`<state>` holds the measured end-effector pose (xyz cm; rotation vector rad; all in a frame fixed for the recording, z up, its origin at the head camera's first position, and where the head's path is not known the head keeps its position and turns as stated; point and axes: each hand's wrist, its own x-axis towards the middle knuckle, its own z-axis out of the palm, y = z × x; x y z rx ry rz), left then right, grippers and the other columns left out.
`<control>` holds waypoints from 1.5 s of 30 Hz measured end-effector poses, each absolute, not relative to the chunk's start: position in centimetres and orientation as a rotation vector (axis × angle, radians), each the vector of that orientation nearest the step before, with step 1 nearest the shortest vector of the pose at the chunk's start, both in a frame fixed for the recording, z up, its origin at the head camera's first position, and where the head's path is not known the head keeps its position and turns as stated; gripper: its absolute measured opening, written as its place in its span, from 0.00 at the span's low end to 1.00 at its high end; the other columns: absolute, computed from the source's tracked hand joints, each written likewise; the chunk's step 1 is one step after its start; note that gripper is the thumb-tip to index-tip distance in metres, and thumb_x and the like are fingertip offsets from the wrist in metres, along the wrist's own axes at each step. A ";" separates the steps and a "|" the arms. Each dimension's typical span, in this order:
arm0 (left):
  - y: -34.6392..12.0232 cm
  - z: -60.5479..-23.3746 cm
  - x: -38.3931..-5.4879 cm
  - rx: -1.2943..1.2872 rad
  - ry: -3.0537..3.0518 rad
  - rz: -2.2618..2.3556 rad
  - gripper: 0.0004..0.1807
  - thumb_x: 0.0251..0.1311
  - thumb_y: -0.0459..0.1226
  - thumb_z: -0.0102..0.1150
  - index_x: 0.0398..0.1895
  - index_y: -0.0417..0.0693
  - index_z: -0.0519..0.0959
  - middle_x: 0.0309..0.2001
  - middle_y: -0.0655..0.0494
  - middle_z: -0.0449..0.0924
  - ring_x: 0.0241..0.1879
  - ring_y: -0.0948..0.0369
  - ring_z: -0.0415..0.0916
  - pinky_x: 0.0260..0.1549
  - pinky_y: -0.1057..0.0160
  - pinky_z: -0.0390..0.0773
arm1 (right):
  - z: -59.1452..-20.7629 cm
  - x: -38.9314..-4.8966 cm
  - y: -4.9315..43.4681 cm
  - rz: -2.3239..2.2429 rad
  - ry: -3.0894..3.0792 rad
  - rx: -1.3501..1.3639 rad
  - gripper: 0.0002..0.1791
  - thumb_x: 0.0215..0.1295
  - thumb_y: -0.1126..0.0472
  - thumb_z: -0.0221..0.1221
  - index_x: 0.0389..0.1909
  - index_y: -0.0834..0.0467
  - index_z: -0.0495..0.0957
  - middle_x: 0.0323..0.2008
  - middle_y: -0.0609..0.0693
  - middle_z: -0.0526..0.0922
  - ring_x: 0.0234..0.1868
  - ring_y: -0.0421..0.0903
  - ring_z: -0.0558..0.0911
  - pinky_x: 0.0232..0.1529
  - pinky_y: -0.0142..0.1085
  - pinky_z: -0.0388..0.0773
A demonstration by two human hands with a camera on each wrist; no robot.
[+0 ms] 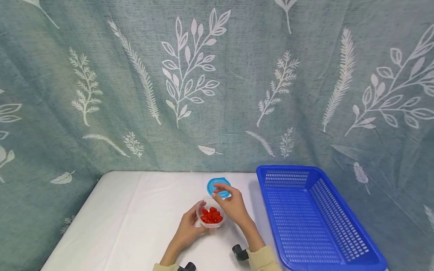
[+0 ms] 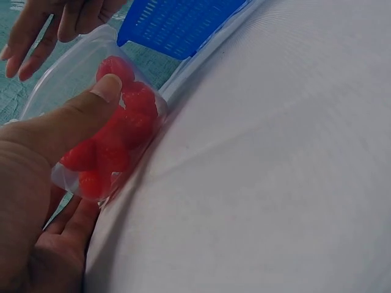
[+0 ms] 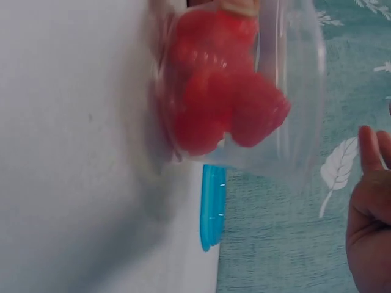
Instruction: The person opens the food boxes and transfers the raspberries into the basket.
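My left hand point(image 1: 188, 228) grips a clear round plastic container point(image 1: 200, 209), its thumb along the near side and the fingers around the far wall. Inside lie several small red, bumpy, berry-like pieces point(image 1: 211, 215), seen close up through the wall in the right wrist view. The container is tipped, its uncovered mouth facing up and away from the thumb in the left wrist view. Over the container's right rim hovers my right hand point(image 1: 234, 206), fingers loosely bent and nothing visible between them. Behind it, a blue round lid point(image 1: 211, 185) lies on the table, partly hidden by that hand.
A large blue plastic basket point(image 1: 308, 226) with slotted walls stands to the right on the white-covered table point(image 1: 135, 214). A green leaf-patterned curtain point(image 1: 142, 94) hangs behind the table. Black wrist mounts point(image 1: 240, 253) sit by both sleeves.
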<state>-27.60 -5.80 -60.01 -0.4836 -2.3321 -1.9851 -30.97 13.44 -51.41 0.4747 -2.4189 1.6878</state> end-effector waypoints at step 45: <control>-6.3 -60.1 -27.7 -0.505 -2.343 -1.997 0.51 0.49 0.36 0.80 0.77 0.46 0.63 0.73 0.49 0.70 0.75 0.52 0.62 0.74 0.51 0.61 | -50.8 -29.2 13.2 0.834 -3.042 0.740 0.13 0.59 0.60 0.72 0.44 0.59 0.87 0.33 0.44 0.85 0.30 0.39 0.76 0.32 0.34 0.76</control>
